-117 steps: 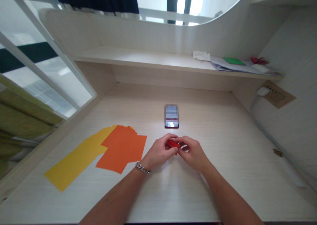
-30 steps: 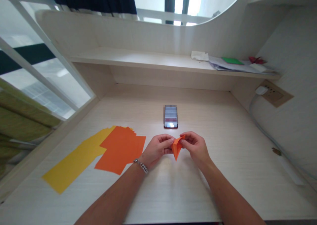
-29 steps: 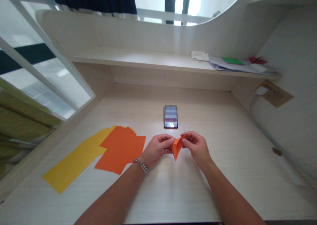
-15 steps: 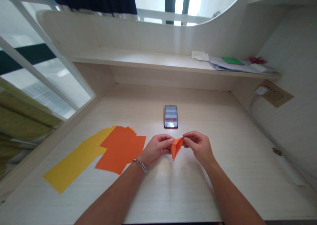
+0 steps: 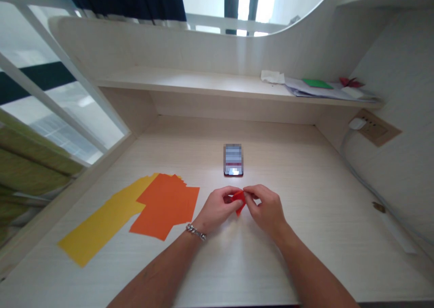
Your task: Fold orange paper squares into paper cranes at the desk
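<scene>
Between my hands, just above the desk, is a small folded piece of orange-red paper [image 5: 239, 202], partly hidden by fingers. My left hand [image 5: 219, 207] pinches its left side with the thumb across the front. The fingertips of my right hand [image 5: 266, 207] are closed on its upper right edge. A silver chain bracelet [image 5: 195, 231] circles my left wrist. Left of my hands, orange paper sheets [image 5: 166, 206] lie fanned out, overlapping a spread of yellow paper sheets [image 5: 101, 223].
Beyond my hands a phone [image 5: 233, 159] lies on the desk [image 5: 271, 140], its screen lit and blurred. Papers, a green piece [image 5: 317, 83] and a red folded paper shape [image 5: 351, 82] rest on the shelf. A cable [image 5: 359, 177] runs from the wall socket [image 5: 376, 128] at right.
My hands have come closer together around the folded paper. The paper has turned, so less of it shows and it looks redder. My right hand has shifted slightly left.
</scene>
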A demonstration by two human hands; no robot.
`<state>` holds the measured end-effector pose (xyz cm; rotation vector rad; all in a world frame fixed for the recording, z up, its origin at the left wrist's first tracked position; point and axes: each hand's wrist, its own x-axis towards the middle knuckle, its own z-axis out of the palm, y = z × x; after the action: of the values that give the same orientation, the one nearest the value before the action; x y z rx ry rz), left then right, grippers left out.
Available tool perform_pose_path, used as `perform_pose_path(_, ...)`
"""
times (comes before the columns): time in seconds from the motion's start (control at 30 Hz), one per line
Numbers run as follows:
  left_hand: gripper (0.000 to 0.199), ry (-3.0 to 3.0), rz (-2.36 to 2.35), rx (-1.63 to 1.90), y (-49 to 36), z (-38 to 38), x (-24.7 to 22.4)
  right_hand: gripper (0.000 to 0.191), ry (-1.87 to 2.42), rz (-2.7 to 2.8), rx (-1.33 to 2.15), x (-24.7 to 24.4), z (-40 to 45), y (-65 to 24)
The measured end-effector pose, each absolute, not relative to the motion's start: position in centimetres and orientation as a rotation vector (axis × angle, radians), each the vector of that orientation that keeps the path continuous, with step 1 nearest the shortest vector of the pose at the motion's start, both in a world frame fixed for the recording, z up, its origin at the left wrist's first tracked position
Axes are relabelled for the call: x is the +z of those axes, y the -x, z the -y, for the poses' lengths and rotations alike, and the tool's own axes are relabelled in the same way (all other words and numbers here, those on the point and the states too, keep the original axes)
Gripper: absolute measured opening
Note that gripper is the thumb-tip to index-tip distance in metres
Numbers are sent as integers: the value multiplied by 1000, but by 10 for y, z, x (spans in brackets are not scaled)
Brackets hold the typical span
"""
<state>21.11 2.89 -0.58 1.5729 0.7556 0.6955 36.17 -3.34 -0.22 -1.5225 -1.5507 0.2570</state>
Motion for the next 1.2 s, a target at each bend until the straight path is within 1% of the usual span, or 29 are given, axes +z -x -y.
perform_pose_path(0.07,29,-1666,-799,706,-212,-29,-9,17,1523,1557,222,-3,33,-360)
perform_pose_path(0.17,42,-1742,-840,719,-213,-27,-13,19,1530,1532,198,-5,32,-358)
perform_pose_path(0.23,44,-1770,-856,738,-213,-26,-14,19,1526,1513,197,-5,33,-355)
perform_pose_path(0.33,37,-1758,-870,777,-213,-26,-15,18,1483,1443,274,-3,32,-352)
perform_pose_path(0.5,19,-1508,-913,803,-212,-33,-17,17,1448,1125,623,-5,25,-361)
perform_pose_path(0.63,22,-1351,-850,827,-212,-35,-17,19,1407,1073,923,-11,19,-371)
perform_pose_path(0.77,25,-1403,-837,840,-211,-34,-17,21,1347,1023,1096,-12,18,-370)
perform_pose_path(1.03,24,-1599,-918,833,-212,-31,-16,26,1301,1042,1213,-12,20,-368)
perform_pose_path(1.2,22,-1692,-914,836,-212,-28,-15,25,1268,1056,1245,-9,21,-370)
